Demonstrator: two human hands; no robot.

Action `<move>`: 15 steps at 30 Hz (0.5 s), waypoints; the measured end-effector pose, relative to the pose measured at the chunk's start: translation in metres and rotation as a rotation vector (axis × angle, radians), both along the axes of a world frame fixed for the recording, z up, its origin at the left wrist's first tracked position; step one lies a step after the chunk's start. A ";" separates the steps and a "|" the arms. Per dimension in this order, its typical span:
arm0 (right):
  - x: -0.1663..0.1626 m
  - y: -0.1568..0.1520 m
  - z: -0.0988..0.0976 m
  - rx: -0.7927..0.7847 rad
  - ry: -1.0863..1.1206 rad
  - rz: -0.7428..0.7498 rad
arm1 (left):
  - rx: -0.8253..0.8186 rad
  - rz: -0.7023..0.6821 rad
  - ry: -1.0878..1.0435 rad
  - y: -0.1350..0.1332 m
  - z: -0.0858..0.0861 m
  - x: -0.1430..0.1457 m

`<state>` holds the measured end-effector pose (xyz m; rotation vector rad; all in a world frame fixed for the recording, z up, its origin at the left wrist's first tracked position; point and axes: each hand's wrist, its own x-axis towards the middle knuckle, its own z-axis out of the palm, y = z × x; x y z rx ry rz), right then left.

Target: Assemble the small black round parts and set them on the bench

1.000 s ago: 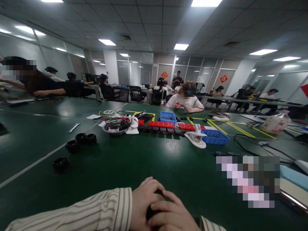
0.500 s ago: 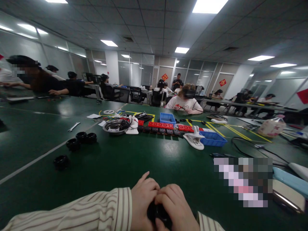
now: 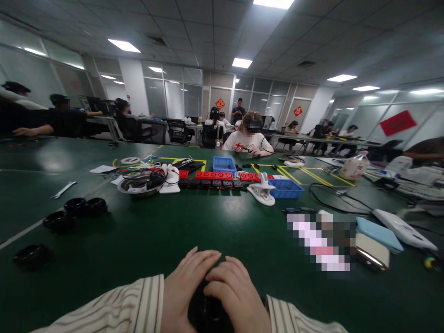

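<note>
At the near edge of the view, my left hand (image 3: 181, 291) and my right hand (image 3: 239, 292) are cupped around a glossy black round piece (image 3: 212, 312). My left fingers curve over its far side, and the right fingers wrap over its top and right side. Much of the piece is hidden under the hands, so its exact kind is unclear. Off to the left on the green table (image 3: 152, 240) stand several similar black ring-shaped pieces, one (image 3: 33, 255) closer to me and others (image 3: 58, 221) grouped behind it.
Mid-table are a metal bowl (image 3: 126, 188) of cables, red and black socket strips (image 3: 222, 182), a white clip base (image 3: 263, 192) and blue trays (image 3: 286, 188). A wrench (image 3: 64, 189) lies left; a phone (image 3: 371, 252) and light-blue case (image 3: 379, 233) lie right. A person (image 3: 248, 138) sits opposite.
The view has swung right, so the table items appear further left. My left fingers have shifted to reach over the black piece, and both hands remain around it.
</note>
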<state>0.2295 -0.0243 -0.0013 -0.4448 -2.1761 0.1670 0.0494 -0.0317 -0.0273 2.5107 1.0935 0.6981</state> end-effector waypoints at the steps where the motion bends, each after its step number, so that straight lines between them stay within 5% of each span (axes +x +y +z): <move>1: -0.001 -0.001 -0.001 -0.038 0.029 -0.042 | 0.035 0.024 0.001 -0.002 -0.001 0.002; 9: -0.006 -0.006 -0.010 -0.209 -0.043 -0.178 | -0.039 0.104 0.114 -0.009 0.015 0.018; 15: -0.003 -0.007 -0.004 -0.185 -0.154 0.013 | -0.112 0.043 0.117 -0.005 0.018 0.013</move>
